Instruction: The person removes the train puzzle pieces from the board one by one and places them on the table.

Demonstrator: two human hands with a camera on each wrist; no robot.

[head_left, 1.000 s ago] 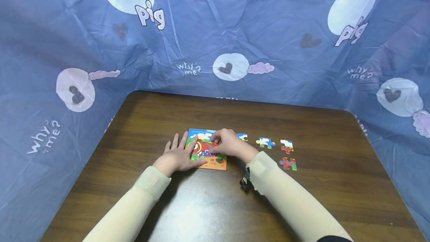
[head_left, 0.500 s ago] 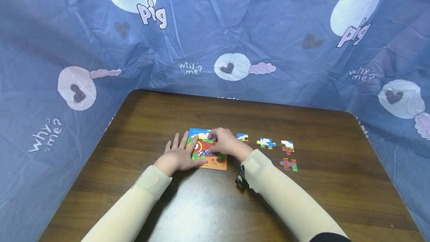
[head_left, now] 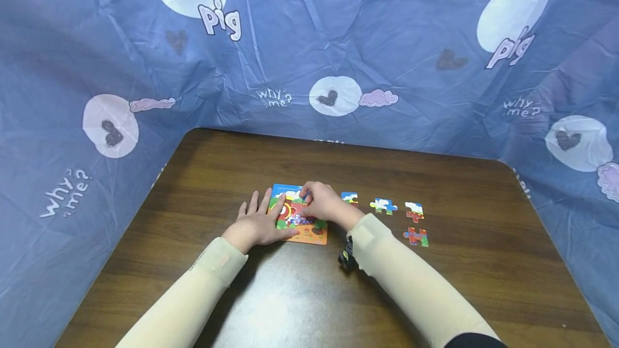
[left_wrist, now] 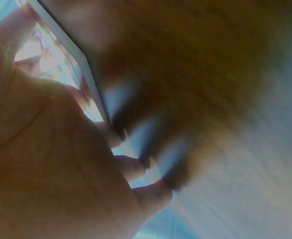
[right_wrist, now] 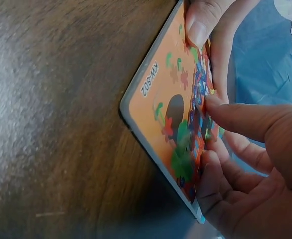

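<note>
Picture puzzle (head_left: 309, 236) bears the code KW-802

From where I stand, the puzzle lies flat near the middle of the brown table (head_left: 227, 165), and in the right wrist view its orange border carries a small printed code (right_wrist: 149, 78) that I read as KW-802. The left hand (head_left: 256, 229) has its fingers straight and spread, thumb and index finger lying on the puzzle, the others on the wood beside it. The right hand (head_left: 325, 203) has its fingers curled, thumb and fingertips down on the coloured picture; I can't tell whether they pinch a piece. To the right of that hand sit four loose pieces, two blue-and-white ones (head_left: 349, 197) (head_left: 384, 206), a white-and-red one (head_left: 414, 211) and, just below it, a red-and-green one (head_left: 416, 236). Around the table hangs a blue cloth (head_left: 401, 26) printed with "pig" (head_left: 220, 19) and "why me?" (head_left: 274, 98), each more than once
</note>
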